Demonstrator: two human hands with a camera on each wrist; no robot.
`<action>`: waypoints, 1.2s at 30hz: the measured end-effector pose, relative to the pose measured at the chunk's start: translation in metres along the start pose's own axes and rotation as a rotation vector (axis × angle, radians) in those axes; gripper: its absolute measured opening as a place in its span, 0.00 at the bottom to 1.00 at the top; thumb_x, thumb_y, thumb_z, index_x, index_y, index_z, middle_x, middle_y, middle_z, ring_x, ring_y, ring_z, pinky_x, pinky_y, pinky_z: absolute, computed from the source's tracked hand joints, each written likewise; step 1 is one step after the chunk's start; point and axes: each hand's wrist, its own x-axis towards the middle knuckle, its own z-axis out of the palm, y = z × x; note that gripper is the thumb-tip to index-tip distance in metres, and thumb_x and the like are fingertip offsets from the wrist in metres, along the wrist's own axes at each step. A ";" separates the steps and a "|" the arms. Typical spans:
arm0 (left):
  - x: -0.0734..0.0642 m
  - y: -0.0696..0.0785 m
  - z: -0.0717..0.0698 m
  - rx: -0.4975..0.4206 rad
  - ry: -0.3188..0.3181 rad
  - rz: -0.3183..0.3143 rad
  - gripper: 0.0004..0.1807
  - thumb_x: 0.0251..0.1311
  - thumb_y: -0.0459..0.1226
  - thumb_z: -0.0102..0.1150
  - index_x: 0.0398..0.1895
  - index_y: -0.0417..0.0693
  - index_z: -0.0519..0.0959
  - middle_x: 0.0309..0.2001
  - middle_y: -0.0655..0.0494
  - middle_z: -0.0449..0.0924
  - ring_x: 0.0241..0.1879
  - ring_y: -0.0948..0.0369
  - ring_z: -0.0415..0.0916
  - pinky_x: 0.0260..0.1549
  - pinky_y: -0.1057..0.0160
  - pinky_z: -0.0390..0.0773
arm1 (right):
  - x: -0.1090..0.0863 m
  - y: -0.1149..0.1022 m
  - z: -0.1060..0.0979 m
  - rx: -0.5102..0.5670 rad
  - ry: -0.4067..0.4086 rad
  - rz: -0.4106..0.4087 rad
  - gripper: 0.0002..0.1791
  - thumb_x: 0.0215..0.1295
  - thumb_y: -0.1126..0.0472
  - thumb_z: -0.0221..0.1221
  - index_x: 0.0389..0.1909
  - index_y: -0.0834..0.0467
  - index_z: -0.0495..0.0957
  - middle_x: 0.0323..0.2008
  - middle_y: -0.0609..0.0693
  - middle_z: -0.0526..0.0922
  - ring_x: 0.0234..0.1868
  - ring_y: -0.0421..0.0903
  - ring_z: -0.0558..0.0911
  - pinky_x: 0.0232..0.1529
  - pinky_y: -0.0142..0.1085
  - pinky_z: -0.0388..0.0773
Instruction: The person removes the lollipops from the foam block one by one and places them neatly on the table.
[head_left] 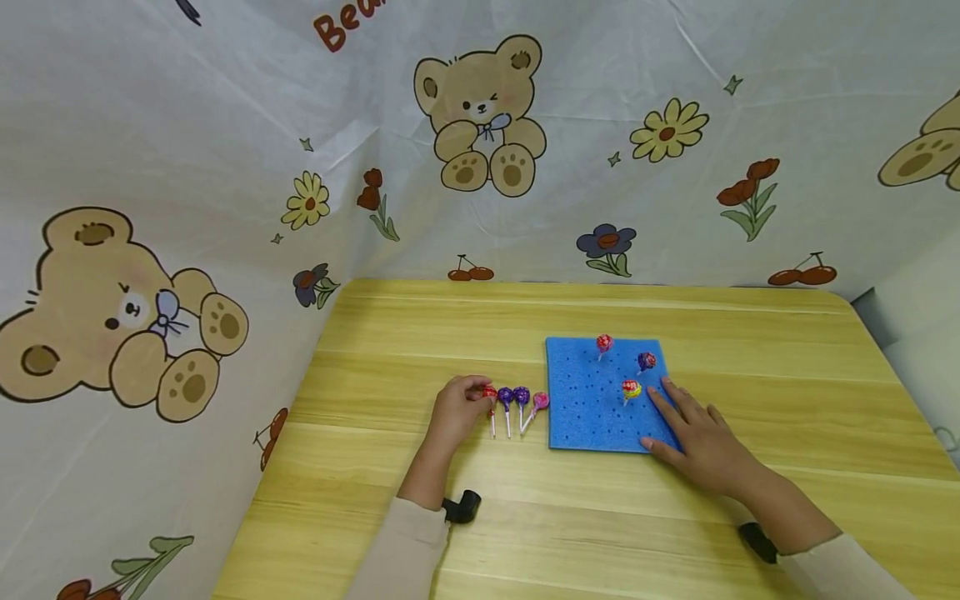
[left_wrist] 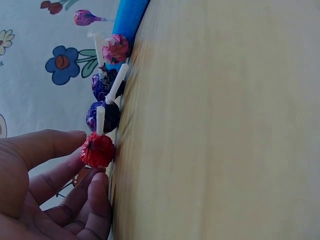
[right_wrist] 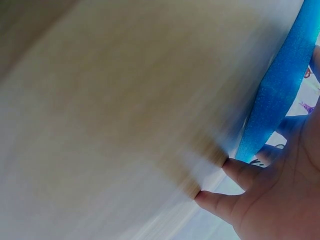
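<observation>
My left hand (head_left: 459, 410) pinches the round head of a red-wrapped lollipop (left_wrist: 98, 150) between thumb and fingers, low over the wooden table. This lollipop is the leftmost of a short row, with its white stick towards me. Beside it lie two purple lollipops (head_left: 513, 397) and a pink lollipop (head_left: 540, 401), the pink one slanted close to the left edge of a blue foam board (head_left: 581, 417). My right hand (head_left: 703, 443) rests on the board's right edge with spread fingers, some of them reaching down to the table in the right wrist view.
Three lollipops stand in the board: a red one (head_left: 604, 342) at the back, a purple one (head_left: 647, 361) and a red-and-yellow one (head_left: 632, 389). Small holes dot the foam. A bear-printed cloth (head_left: 570, 233) hangs behind and left of the table (head_left: 600, 525).
</observation>
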 end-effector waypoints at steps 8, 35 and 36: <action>-0.001 -0.001 -0.005 -0.012 0.028 -0.012 0.16 0.61 0.34 0.67 0.53 0.47 0.85 0.51 0.50 0.81 0.45 0.57 0.78 0.40 0.63 0.81 | 0.000 0.001 0.000 0.001 -0.001 0.000 0.49 0.69 0.36 0.58 0.82 0.51 0.48 0.80 0.64 0.48 0.76 0.72 0.54 0.65 0.78 0.52; -0.009 0.028 -0.005 -0.152 0.045 0.090 0.17 0.64 0.36 0.65 0.55 0.45 0.82 0.55 0.53 0.80 0.52 0.56 0.79 0.46 0.60 0.82 | 0.000 0.000 0.001 -0.001 0.001 0.009 0.49 0.68 0.35 0.58 0.81 0.51 0.50 0.80 0.63 0.48 0.76 0.72 0.55 0.65 0.78 0.51; -0.009 0.029 -0.004 -0.163 0.040 0.095 0.17 0.64 0.36 0.65 0.55 0.45 0.82 0.54 0.52 0.80 0.51 0.56 0.79 0.45 0.60 0.83 | 0.000 0.000 0.000 -0.002 0.002 0.008 0.49 0.68 0.35 0.58 0.81 0.51 0.50 0.80 0.63 0.48 0.76 0.72 0.55 0.65 0.78 0.51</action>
